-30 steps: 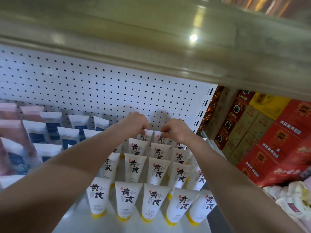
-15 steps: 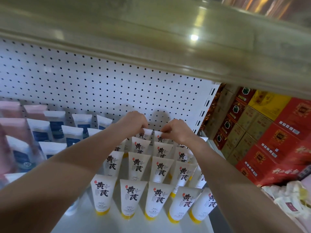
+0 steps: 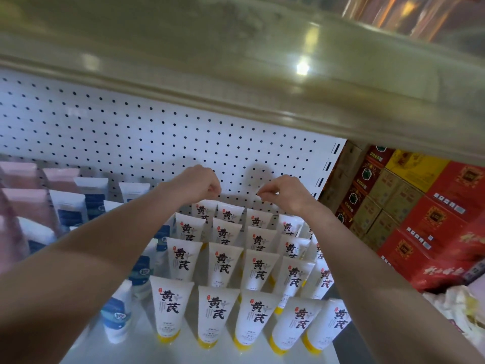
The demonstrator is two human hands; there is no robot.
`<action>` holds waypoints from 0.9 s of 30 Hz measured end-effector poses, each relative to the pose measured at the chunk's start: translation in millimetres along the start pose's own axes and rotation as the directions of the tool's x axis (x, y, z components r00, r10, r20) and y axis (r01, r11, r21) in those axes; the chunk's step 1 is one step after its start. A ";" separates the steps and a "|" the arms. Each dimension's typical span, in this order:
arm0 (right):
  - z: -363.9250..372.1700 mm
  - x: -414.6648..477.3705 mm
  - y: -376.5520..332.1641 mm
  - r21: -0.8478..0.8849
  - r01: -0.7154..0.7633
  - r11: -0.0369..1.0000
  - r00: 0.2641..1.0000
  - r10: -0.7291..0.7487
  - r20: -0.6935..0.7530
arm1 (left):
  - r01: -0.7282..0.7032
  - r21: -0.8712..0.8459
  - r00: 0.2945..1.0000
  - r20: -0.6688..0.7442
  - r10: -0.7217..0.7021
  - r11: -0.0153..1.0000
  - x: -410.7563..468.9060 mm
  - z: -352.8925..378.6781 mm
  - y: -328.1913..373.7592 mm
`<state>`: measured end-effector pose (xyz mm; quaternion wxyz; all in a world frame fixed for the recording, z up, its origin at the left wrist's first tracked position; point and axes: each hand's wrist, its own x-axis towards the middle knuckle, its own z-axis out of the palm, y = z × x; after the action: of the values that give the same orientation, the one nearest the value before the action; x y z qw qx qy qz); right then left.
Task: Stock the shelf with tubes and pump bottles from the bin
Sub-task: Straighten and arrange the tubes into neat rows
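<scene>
Head camera caught both hands lifted over the back row with nothing between the fingers. The left hand (image 3: 195, 183) was curled into a loose fist. The right hand (image 3: 284, 194) had its thumb and fingertips (image 3: 261, 197) drawn together to a point. Neither touched a tube; both hung just above the crimped tops.

Below them the white tubes (image 3: 225, 261) stood cap-down on the shelf (image 3: 136, 353), in tidy rows running from the front edge back to the pegboard panel (image 3: 131, 127). Their flat seals pointed up and their yellow caps served as feet.

I judged them light and soft-walled, of glossy plastic that would dent under a squeeze and could slide in the fingers. They looked top-heavy on such small caps, so one knock might topple its neighbours. The stiff crimped seal seemed the surest place to pinch, or low by the cap for setting one down.

Blue-and-white tubes (image 3: 118, 311) stood to the left, some leaning, with pink tubes (image 3: 21, 203) beyond. A dull, faintly reflective upper shelf (image 3: 236, 88) overhung everything, and red cartons (image 3: 433, 219) were stacked to the right.
</scene>
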<state>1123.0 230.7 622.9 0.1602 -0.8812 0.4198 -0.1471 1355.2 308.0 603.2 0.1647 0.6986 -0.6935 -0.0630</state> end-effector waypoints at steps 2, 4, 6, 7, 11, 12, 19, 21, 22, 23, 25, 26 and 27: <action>3.7 -0.3 -4.3 0.002 0.000 1.000 1.000 0.000 0.016 | 0.006 0.050 0.999 0.043 -0.008 0.999 -1.8 0.1 -3.6; 10.7 -1.1 -10.1 -0.009 0.015 1.000 0.999 -0.014 0.049 | 0.001 0.111 0.995 0.097 -0.012 0.994 -2.5 0.0 -4.1; 20.0 -1.2 -17.7 -0.007 0.044 0.999 0.997 -0.043 0.071 | -0.011 0.169 0.992 0.128 -0.011 0.986 -2.8 1.1 -4.8; 24.6 -0.8 -21.9 0.002 0.051 0.999 0.996 -0.051 0.076 | -0.017 0.195 0.991 0.136 -0.010 0.981 -3.0 2.1 -5.8; 40.5 4.4 -34.3 -0.023 0.073 0.997 0.992 -0.071 0.101 | -0.024 0.216 0.992 0.123 -0.003 0.976 -3.6 7.0 -11.5; 44.1 6.2 -35.1 -0.043 0.075 0.996 0.991 -0.070 0.110 | -0.022 0.218 0.993 0.118 -0.004 0.976 -4.2 7.1 -12.3; 55.8 12.0 -38.5 -0.133 0.049 0.990 0.995 -0.036 0.097 | -0.016 0.199 0.994 0.111 -0.006 0.980 -12.2 -0.5 -15.9; 57.2 12.6 -39.2 -0.145 0.044 0.989 0.996 -0.032 0.088 | -0.016 0.220 0.994 0.111 -0.008 0.975 -16.0 -4.2 -14.2; 58.0 12.8 -38.9 -0.144 0.040 0.989 0.996 -0.029 0.080 | -0.018 0.228 0.994 0.108 -0.007 0.974 -17.8 -5.3 -13.3; 59.0 12.8 -38.8 -0.138 0.035 0.990 0.997 -0.025 0.071 | -0.012 0.233 0.995 0.100 -0.012 0.972 -18.8 -5.2 -13.3; 61.4 13.0 -38.9 -0.111 0.024 0.994 0.999 -0.019 0.046 | -0.017 0.236 0.996 0.092 -0.005 0.972 -20.6 -5.4 -13.0; 62.8 13.4 -38.9 -0.098 0.020 0.995 0.999 -0.016 0.035 | -0.023 0.240 0.995 0.100 -0.001 0.970 -21.4 -6.1 -12.8; 63.8 13.6 -39.0 -0.092 0.017 0.996 0.999 -0.014 0.029 | -0.022 0.238 0.994 0.108 -0.004 0.971 -20.8 -5.3 -13.7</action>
<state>1183.4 253.4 582.7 0.1241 -0.8929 0.4170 -0.1163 1369.2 329.1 600.9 0.0422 0.7059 -0.7069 -0.0161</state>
